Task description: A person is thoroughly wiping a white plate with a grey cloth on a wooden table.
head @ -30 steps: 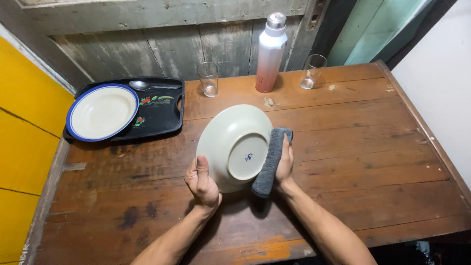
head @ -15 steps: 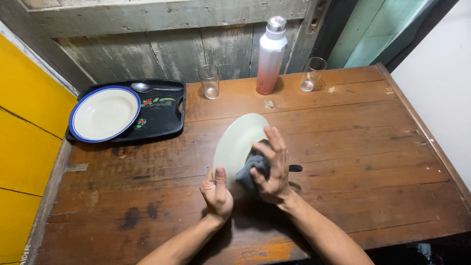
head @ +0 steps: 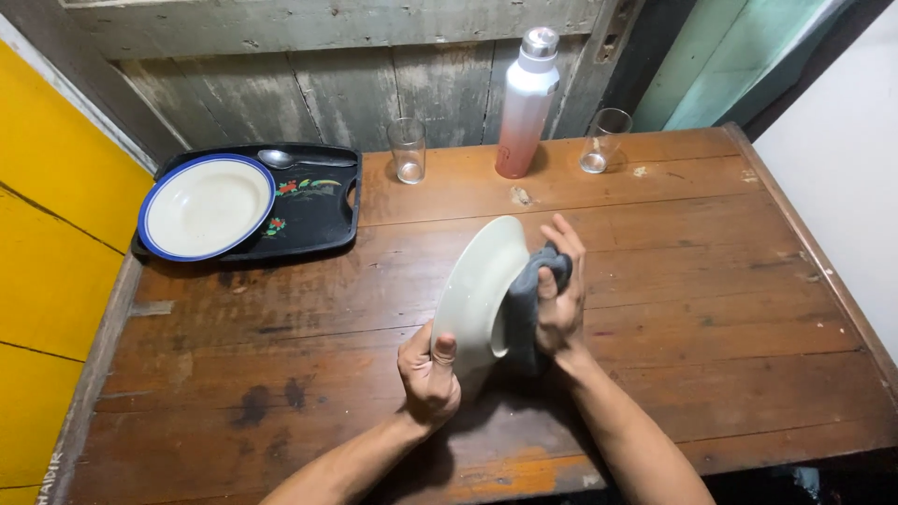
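Since half a second ago the plate (head: 479, 295) has tipped further on edge, its pale glazed face turned toward 9 o'clock. It stands above the middle of the worn wooden surface (head: 702, 281) — round, smooth, cream. The left hand (head: 428, 372) pinches its lower rim; the right hand (head: 559, 292) presses a soft grey cloth (head: 529, 304) against its back, fingers spread.

A modest home dining corner: a worn wooden table (head: 655, 281) against weathered plank walls, with drinking glasses (head: 408, 150), a pink flask (head: 524, 93) and a black floral tray (head: 309, 201) lined along the table's far edge.
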